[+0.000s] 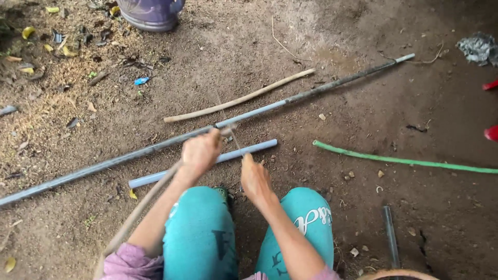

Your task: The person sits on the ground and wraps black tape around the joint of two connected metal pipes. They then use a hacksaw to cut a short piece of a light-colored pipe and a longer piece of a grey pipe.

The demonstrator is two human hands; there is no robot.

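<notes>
Grey plastic fills the middle of the view: the left hand is clenched around a thin blurred tool, apparently a saw blade, held over the long pipe. A pale strip runs from under that hand back along the forearm toward the lower left. The right hand rests fingers-down on the short pipe, pressing it; whether it is gripping it cannot be told.

The short pipe lies on the dirt floor just in front of the knees, its long axis running from lower left to upper right, its right end just past the right hand. The long pipe lies just beyond it, nearly parallel, reaching from the left edge up to the upper right, where its far part turns darker and ends in a pale tip.

Beyond it lies a pale stick, tilted the same way. A green hose stretches to the right edge. Turquoise trousers cover both knees. A purple pot stands at the top, with dry leaves scattered at upper left.
</notes>
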